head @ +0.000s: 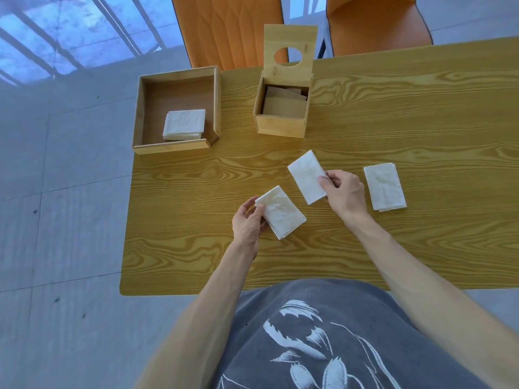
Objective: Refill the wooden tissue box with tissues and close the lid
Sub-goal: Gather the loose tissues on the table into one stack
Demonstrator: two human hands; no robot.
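Observation:
The wooden tissue box [280, 125] stands at the table's far middle, its lid [290, 40] with a round hole tipped up and back; its inside looks brown, with no white tissue showing. My left hand [248, 223] pinches one folded white tissue [280, 212] by its left edge. Further right, my right hand [344, 192] grips a second folded tissue [307, 176] by its right edge. Both tissues sit low over the table, in front of the box. A small stack of tissues [384, 187] lies flat to the right of my right hand.
An open wooden tray [175, 146] at the far left of the wooden table [196, 248] holds another stack of white tissues [184, 124]. Two orange chairs [230, 26] stand behind the table's far edge. The table's left edge drops to a grey floor.

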